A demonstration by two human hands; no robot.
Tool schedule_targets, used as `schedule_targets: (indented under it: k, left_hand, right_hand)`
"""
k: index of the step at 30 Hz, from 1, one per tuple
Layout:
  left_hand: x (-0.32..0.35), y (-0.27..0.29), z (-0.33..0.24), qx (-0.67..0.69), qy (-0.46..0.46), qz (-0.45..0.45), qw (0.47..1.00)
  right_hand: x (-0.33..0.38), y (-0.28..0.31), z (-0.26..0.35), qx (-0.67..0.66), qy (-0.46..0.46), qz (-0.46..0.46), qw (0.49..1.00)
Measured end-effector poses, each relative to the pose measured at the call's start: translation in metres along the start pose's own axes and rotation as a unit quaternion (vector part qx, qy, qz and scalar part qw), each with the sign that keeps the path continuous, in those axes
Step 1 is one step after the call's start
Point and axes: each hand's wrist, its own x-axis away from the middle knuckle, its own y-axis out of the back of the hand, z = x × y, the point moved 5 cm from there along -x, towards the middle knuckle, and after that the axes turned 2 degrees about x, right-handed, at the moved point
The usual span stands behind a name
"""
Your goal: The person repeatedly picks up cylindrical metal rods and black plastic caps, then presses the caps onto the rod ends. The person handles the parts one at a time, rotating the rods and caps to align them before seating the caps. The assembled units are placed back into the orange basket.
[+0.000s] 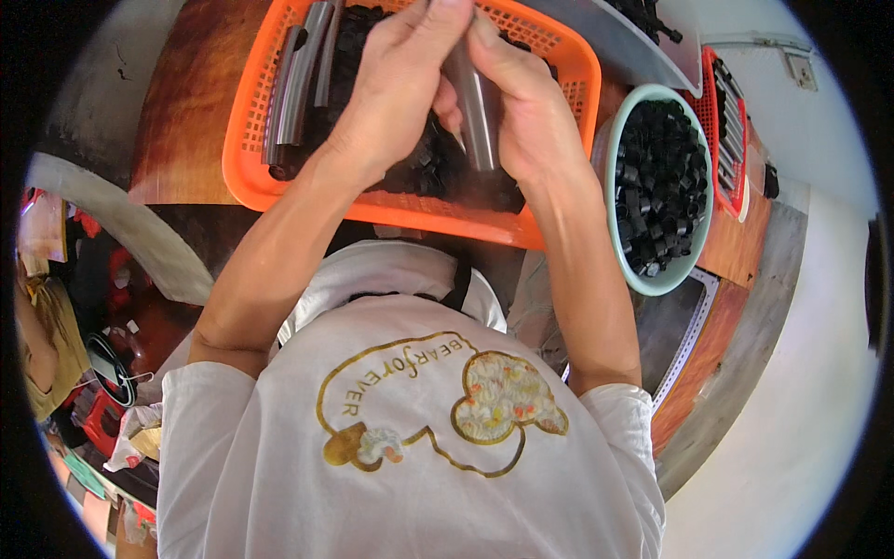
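Above an orange plastic basket (466, 222), my left hand (396, 79) and my right hand (526, 107) meet around a shiny grey metal tube (479, 116). Both sets of fingers are closed about its upper part, and the lower end points back toward me. The tube's top end is hidden by the hands and the picture's edge, so I cannot tell whether a small part sits there. Inside the basket, several similar tubes (300, 84) lean along the left side. Small black plastic pieces (419, 172) fill much of its middle, partly behind my wrists.
Right of the basket stands a pale green bowl (611, 186) full of small black plastic pieces (659, 177). Behind it are a grey translucent bin (643, 42) and a red basket (731, 172) with tubes. A wooden tabletop (182, 102) extends left. Another person's arm (35, 331) shows far left.
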Motion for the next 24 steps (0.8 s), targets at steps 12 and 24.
schedule_targets:
  k: [12,24]
  left_hand:
    - [-0.004,-0.002,-0.004,-0.106,-0.074,0.019,0.991]
    - [-0.009,0.003,-0.004,-0.119,-0.07,-0.031,0.99]
  right_hand:
    - [-0.012,0.003,-0.009,0.057,0.032,-0.026,0.998]
    - [-0.019,-0.004,-0.02,0.045,0.043,-0.019,0.998]
